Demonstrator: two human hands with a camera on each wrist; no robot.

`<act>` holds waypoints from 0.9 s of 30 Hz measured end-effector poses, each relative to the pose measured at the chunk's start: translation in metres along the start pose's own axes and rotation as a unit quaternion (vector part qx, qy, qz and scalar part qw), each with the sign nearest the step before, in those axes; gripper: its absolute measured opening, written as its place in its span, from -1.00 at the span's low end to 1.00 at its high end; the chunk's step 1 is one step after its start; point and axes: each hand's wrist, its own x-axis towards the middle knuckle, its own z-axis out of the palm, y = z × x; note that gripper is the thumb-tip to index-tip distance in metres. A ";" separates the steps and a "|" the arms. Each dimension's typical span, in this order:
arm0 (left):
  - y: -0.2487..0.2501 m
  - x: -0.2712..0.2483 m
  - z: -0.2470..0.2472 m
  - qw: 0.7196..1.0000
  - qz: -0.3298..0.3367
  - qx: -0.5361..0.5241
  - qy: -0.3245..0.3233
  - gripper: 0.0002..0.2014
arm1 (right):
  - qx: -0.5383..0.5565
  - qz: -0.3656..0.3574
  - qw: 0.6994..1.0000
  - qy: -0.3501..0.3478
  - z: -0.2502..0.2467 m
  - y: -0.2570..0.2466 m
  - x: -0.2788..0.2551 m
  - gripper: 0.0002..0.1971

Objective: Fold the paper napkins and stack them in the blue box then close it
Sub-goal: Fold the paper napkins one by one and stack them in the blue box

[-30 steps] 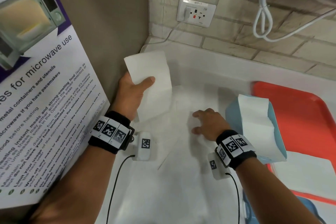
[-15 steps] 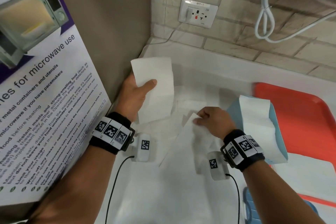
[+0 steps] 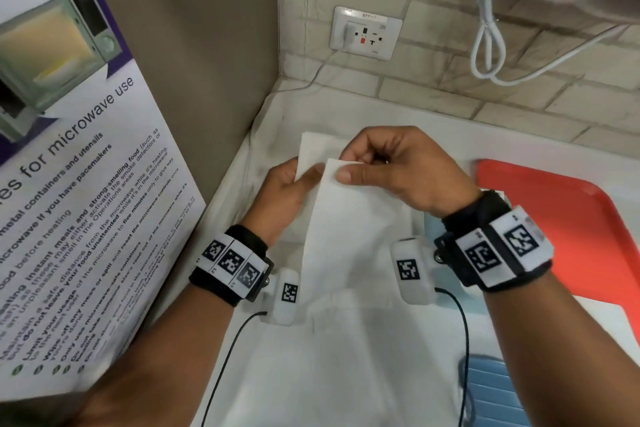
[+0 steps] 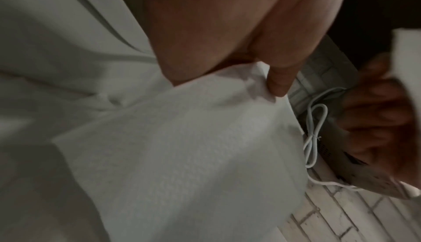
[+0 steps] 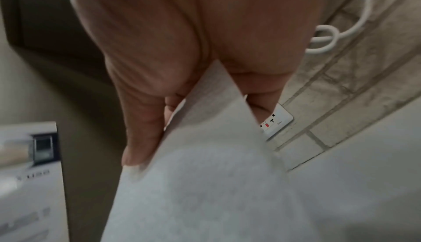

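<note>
Your white counter (image 3: 346, 374) fills the corner, with a pale brick wall (image 3: 433, 87) behind it and a large microwave-use poster (image 3: 86, 201) leaning at your left. An orange-red tray (image 3: 571, 218) lies flat on the counter at your right; what it carries is hidden by your right arm. Of the blue box (image 3: 431, 229) only a pale blue sliver shows between your right wrist and the paper, so what is in it cannot be told. A ridged blue piece (image 3: 491, 388) lies at the lower right edge, near your right forearm.

Held up over the counter between your two hands is the unfolded napkin (image 3: 346, 236), a soft, matte white sheet hanging down from its top edge. Your right hand (image 3: 398, 170) pinches that top edge, thumb pressed flat on the near face and fingers curled behind. Behind it you hold the folded napkin (image 3: 318, 149), a smaller, crisp-edged rectangle. Your left hand (image 3: 284, 191) clamps this one, thumb across its front and fingers underneath; the left wrist view shows a fingertip (image 4: 279, 84) denting the faintly embossed paper. More white napkins lie loose on the counter beneath.

On the wall, a white double socket (image 3: 365, 32) has one plug in it, and a looped white cable (image 3: 488, 45) hangs to its right.
</note>
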 end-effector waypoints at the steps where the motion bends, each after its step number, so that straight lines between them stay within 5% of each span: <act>1: 0.001 -0.002 0.003 1.000 -0.008 0.003 -0.013 -0.82 | -0.030 -0.001 0.999 0.017 0.002 0.003 0.006 -0.88; 10: 0.004 -0.020 0.012 0.996 -0.067 -0.056 -0.012 -0.63 | -0.106 0.027 0.991 0.078 0.010 0.030 0.024 -0.85; 14: 0.003 -0.019 0.015 0.997 -0.020 -0.068 -0.043 -0.78 | -0.093 0.025 0.992 0.081 0.008 0.033 0.026 -0.85; 20: -0.008 -0.013 0.013 0.997 0.016 -0.047 -0.066 -0.74 | -0.083 0.014 0.991 0.108 0.009 0.038 0.025 -0.86; 24: -0.003 -0.013 0.011 0.995 0.025 -0.087 -0.031 -0.70 | -0.074 0.040 0.983 0.161 0.012 0.043 0.017 -0.45; 27: -0.001 -0.010 0.009 0.991 0.033 -0.133 0.007 -0.67 | -0.012 0.097 0.989 0.112 0.020 0.052 0.008 -0.27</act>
